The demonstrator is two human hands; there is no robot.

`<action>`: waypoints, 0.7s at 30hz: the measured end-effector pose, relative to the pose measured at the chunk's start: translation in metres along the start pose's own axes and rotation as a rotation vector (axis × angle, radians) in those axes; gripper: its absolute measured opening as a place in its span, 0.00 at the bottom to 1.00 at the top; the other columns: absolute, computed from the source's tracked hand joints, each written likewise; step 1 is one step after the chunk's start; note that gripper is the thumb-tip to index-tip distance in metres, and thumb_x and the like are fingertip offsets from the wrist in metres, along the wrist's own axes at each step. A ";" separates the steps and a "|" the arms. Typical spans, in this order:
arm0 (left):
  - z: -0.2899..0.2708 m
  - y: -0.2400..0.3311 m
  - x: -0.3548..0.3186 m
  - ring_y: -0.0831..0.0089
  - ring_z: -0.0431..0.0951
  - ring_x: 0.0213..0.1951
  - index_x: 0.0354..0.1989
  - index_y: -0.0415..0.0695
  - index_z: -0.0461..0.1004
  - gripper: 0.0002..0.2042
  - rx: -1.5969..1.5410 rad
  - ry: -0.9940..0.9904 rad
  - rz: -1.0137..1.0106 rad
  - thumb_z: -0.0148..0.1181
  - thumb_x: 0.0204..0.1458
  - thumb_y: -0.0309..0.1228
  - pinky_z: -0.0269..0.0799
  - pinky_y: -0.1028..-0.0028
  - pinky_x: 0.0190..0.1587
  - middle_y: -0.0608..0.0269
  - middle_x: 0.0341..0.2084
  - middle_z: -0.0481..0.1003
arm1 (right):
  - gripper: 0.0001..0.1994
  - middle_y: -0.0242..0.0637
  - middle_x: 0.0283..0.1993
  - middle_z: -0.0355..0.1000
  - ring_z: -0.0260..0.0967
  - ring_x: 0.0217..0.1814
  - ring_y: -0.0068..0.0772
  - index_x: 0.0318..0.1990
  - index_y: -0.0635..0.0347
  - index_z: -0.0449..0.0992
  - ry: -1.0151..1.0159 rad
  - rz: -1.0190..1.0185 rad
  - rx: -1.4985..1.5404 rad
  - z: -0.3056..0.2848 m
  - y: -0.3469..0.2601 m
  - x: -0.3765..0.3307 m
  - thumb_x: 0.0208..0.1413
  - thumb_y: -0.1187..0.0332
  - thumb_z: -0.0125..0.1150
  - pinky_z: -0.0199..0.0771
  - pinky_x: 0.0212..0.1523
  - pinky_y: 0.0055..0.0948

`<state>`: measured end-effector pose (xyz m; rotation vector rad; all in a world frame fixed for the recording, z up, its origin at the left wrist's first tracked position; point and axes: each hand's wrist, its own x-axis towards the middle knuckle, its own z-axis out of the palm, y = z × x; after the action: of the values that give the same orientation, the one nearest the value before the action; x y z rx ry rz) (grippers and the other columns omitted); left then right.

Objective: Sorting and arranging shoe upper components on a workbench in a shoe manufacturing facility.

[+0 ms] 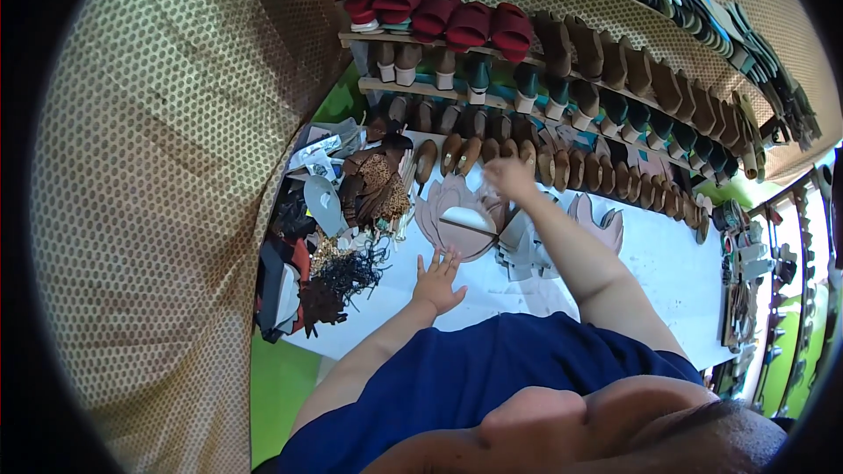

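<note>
My left hand (437,281) rests flat on the white table (667,272) with fingers spread, just below a fan of pink shoe-upper cut-outs (457,219). My right hand (509,177) reaches across the table toward the far side, over the cut-outs and near a row of brown shoe soles (580,168). It looks blurred, and whether it grips a piece I cannot tell. A white curved piece (468,218) lies on top of the pink stack.
Wooden shelves (413,88) at the back hold red slippers (439,13) and brown heeled shoes (606,53). Leather scraps, leopard-print pieces (373,184) and black cords (347,272) pile at the table's left. A dotted curtain (176,167) hangs left. Tools (746,263) sit at the right.
</note>
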<state>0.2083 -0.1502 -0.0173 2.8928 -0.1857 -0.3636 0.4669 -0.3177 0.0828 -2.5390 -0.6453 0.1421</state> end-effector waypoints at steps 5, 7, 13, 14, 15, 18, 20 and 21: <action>-0.008 0.000 -0.001 0.57 0.37 0.76 0.75 0.52 0.45 0.42 -0.011 -0.020 -0.024 0.51 0.55 0.56 0.27 0.41 0.72 0.62 0.76 0.40 | 0.25 0.40 0.55 0.76 0.68 0.62 0.49 0.59 0.46 0.75 -0.169 0.057 -0.139 0.082 -0.012 -0.043 0.54 0.49 0.60 0.39 0.62 0.83; -0.005 -0.001 -0.001 0.57 0.37 0.76 0.75 0.53 0.45 0.42 -0.020 -0.007 -0.006 0.51 0.55 0.55 0.26 0.41 0.72 0.63 0.76 0.40 | 0.25 0.39 0.55 0.75 0.68 0.61 0.46 0.58 0.44 0.76 -0.172 0.010 -0.131 0.088 -0.013 -0.044 0.50 0.54 0.65 0.35 0.63 0.83; -0.004 -0.003 -0.001 0.57 0.38 0.76 0.75 0.53 0.46 0.41 -0.039 0.010 -0.008 0.51 0.55 0.55 0.26 0.42 0.72 0.64 0.76 0.41 | 0.14 0.36 0.44 0.79 0.70 0.57 0.43 0.42 0.45 0.85 -0.123 -0.079 -0.225 0.077 -0.009 -0.024 0.47 0.58 0.68 0.41 0.65 0.79; -0.005 -0.002 -0.002 0.57 0.38 0.76 0.75 0.53 0.46 0.41 -0.045 0.011 -0.014 0.51 0.55 0.55 0.26 0.42 0.72 0.64 0.76 0.41 | 0.14 0.38 0.43 0.79 0.71 0.56 0.44 0.41 0.47 0.85 -0.146 -0.124 -0.247 0.073 -0.007 -0.020 0.46 0.59 0.69 0.43 0.64 0.79; -0.006 -0.002 -0.003 0.57 0.38 0.76 0.75 0.53 0.46 0.41 -0.048 0.005 -0.014 0.51 0.55 0.54 0.26 0.41 0.72 0.63 0.76 0.42 | 0.14 0.38 0.43 0.79 0.71 0.56 0.44 0.41 0.47 0.85 -0.153 -0.132 -0.250 0.069 -0.008 -0.018 0.46 0.59 0.69 0.43 0.64 0.79; -0.004 -0.003 -0.002 0.56 0.39 0.76 0.75 0.52 0.46 0.41 -0.052 0.002 -0.013 0.51 0.55 0.53 0.26 0.41 0.72 0.62 0.76 0.42 | 0.10 0.37 0.38 0.79 0.73 0.51 0.43 0.36 0.50 0.85 -0.118 -0.096 -0.161 0.062 -0.004 -0.009 0.46 0.61 0.67 0.46 0.65 0.75; -0.005 -0.003 0.000 0.56 0.39 0.76 0.75 0.52 0.46 0.41 -0.044 0.000 0.000 0.51 0.55 0.53 0.27 0.41 0.72 0.62 0.76 0.43 | 0.08 0.39 0.39 0.79 0.74 0.49 0.45 0.34 0.52 0.83 0.097 -0.110 -0.243 0.060 0.022 0.012 0.47 0.62 0.65 0.51 0.64 0.72; -0.004 -0.003 0.000 0.55 0.39 0.76 0.75 0.52 0.46 0.41 -0.052 0.006 0.003 0.51 0.55 0.53 0.27 0.41 0.72 0.61 0.76 0.43 | 0.08 0.39 0.40 0.79 0.74 0.49 0.46 0.33 0.53 0.83 0.190 -0.100 -0.261 0.053 0.032 0.024 0.47 0.63 0.64 0.53 0.63 0.71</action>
<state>0.2102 -0.1461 -0.0141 2.8422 -0.1767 -0.3539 0.4899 -0.3061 0.0219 -2.7165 -0.7542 -0.2304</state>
